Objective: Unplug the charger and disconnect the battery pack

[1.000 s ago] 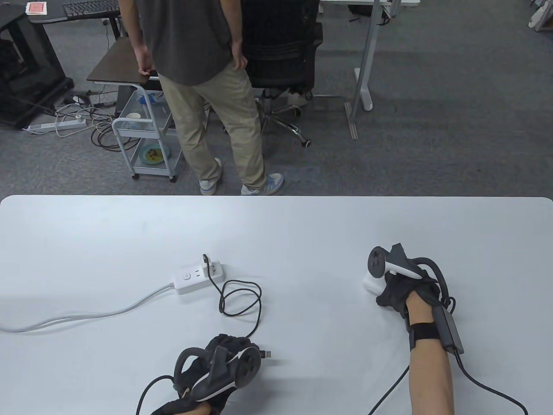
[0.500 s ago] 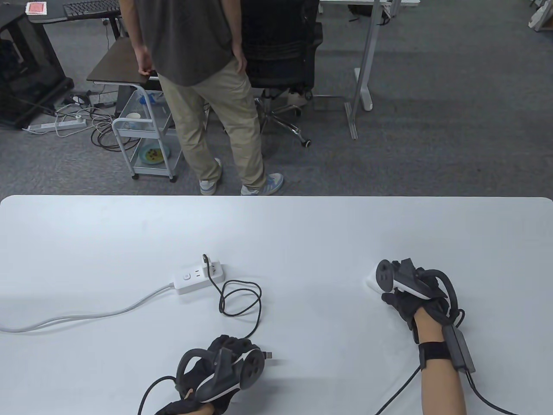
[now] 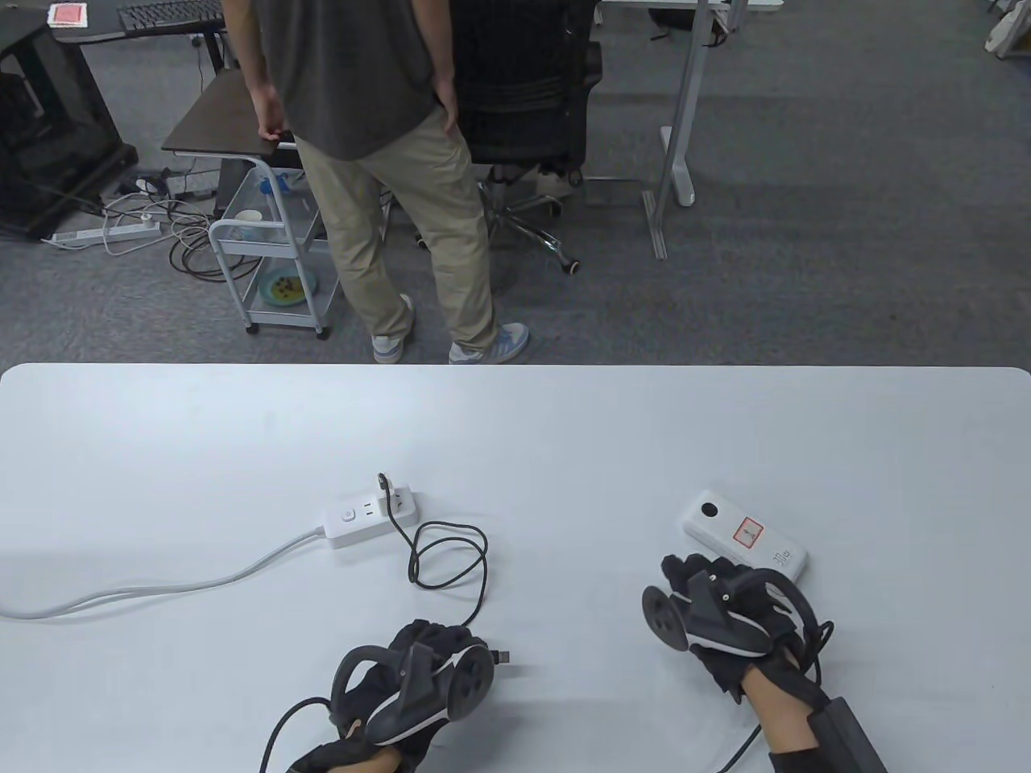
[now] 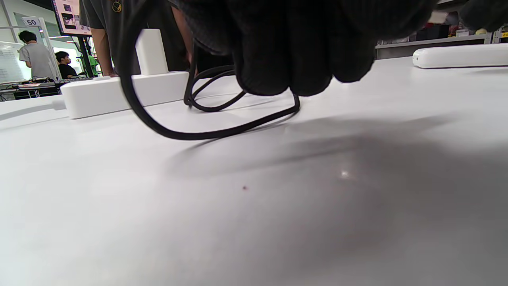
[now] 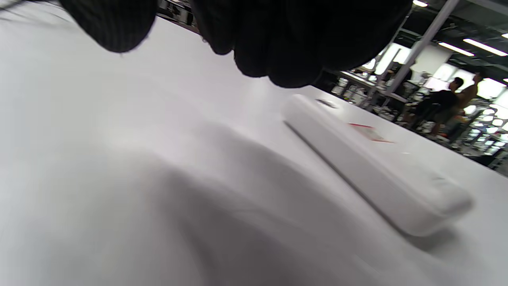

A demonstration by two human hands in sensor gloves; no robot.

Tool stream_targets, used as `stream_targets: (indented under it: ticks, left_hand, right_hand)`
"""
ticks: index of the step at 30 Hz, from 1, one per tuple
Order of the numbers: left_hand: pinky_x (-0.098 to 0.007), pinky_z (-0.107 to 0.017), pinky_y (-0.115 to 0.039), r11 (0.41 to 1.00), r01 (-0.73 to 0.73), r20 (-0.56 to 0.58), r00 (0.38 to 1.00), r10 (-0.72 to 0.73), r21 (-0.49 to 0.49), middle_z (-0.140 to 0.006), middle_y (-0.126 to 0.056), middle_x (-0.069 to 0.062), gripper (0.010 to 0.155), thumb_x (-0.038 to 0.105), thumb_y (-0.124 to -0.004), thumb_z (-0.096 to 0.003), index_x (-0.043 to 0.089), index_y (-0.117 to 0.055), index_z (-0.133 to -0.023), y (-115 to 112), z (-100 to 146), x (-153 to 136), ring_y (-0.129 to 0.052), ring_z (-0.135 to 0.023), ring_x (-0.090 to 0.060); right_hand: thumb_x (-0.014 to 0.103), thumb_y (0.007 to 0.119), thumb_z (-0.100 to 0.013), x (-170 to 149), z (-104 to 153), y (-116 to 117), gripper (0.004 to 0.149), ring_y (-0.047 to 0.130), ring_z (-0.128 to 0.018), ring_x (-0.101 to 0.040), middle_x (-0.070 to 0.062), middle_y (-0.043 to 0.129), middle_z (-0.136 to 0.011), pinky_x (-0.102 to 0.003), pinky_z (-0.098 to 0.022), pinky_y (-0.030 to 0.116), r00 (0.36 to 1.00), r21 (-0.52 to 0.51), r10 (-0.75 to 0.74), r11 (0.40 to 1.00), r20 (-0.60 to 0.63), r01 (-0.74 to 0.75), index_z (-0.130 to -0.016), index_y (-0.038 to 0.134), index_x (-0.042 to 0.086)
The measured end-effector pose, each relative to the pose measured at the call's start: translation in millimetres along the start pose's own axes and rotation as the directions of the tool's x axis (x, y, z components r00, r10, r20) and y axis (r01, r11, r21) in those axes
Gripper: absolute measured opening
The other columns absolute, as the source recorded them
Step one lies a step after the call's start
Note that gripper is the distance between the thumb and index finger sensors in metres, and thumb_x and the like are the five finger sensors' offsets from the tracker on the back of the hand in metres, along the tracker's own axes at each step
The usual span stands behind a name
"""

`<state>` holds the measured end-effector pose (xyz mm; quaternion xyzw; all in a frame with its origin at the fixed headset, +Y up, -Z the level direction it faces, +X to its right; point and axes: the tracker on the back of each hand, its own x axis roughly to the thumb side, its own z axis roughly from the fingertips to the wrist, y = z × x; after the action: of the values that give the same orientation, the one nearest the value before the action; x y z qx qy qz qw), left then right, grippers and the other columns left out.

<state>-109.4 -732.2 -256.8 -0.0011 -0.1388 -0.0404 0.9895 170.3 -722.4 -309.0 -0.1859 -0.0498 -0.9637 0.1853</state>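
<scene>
A white battery pack (image 3: pixel 743 535) with a red label lies flat on the table at the right, with no cable in it. My right hand (image 3: pixel 686 573) hovers just in front of it, apart from it and holding nothing. In the right wrist view the battery pack (image 5: pixel 373 174) lies beyond my gloved fingers (image 5: pixel 278 43). My left hand (image 3: pixel 459 646) grips the black cable (image 3: pixel 447 564) near its free plug (image 3: pixel 503 658), which sticks out to the right. The cable runs to the white charger (image 3: pixel 400 501), plugged into the power strip (image 3: pixel 358 519).
The power strip's grey cord (image 3: pixel 161 584) trails off the left table edge. In the left wrist view the power strip (image 4: pixel 119 91) and charger (image 4: pixel 150 51) stand behind the cable loop (image 4: pixel 206 131). A person (image 3: pixel 378 161) stands beyond the table's far edge.
My right hand has let go of the battery pack and drawn back toward me, uncovering it. My left hand has stayed put with the cable end.
</scene>
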Motion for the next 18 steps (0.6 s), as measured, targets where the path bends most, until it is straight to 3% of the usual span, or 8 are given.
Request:
stream_targets:
  ticks: [5, 9, 14, 18]
  left_hand:
    - [-0.03, -0.08, -0.075, 1.0, 0.0, 0.016, 1.0, 0.0, 0.002, -0.096, -0.094, 0.021, 0.043, 0.055, -0.074, -0.0478, 0.043, -0.087, -0.087, 1, 2, -1, -0.101, -0.092, -0.007]
    - [-0.03, -0.08, -0.075, 1.0, -0.015, 0.031, 0.999, 0.015, 0.016, -0.096, -0.094, 0.021, 0.043, 0.055, -0.074, -0.0476, 0.043, -0.087, -0.087, 4, 5, 1, -0.101, -0.092, -0.007]
    - [-0.03, -0.081, -0.075, 0.999, -0.014, 0.046, 0.999, 0.012, 0.03, -0.096, -0.094, 0.021, 0.043, 0.055, -0.074, -0.0477, 0.043, -0.087, -0.087, 6, 6, 5, -0.1, -0.092, -0.007]
    - [-0.03, -0.08, -0.075, 1.0, -0.008, 0.054, 0.999, 0.007, 0.021, -0.096, -0.094, 0.021, 0.043, 0.055, -0.074, -0.0476, 0.043, -0.087, -0.087, 4, 5, 7, -0.101, -0.092, -0.007]
  right_hand:
    - [0.054, 0.06, -0.048, 44, 12, -7, 0.066, 0.081, -0.089, -0.032, -0.007, 0.068, -0.108, -0.053, -0.066, 0.071, 0.996, 0.012, 0.017, 1.0, 0.093, -0.018, -0.107, 0.055, 0.024]
    - [0.052, 0.061, -0.048, 69, 18, -7, 0.063, 0.083, -0.086, -0.03, -0.005, 0.072, -0.106, -0.052, -0.065, 0.071, 0.987, -0.012, -0.059, 0.998, 0.152, 0.062, -0.105, 0.059, 0.026]
    - [0.052, 0.062, -0.047, 81, 24, -3, 0.06, 0.087, -0.082, -0.027, -0.002, 0.078, -0.101, -0.049, -0.062, 0.075, 0.974, -0.09, -0.037, 0.994, 0.222, 0.058, -0.101, 0.064, 0.027]
    - [0.052, 0.062, -0.047, 76, 28, -8, 0.06, 0.088, -0.081, -0.027, -0.003, 0.079, -0.1, -0.049, -0.062, 0.075, 0.961, -0.11, -0.132, 0.981, 0.242, 0.162, -0.101, 0.065, 0.027]
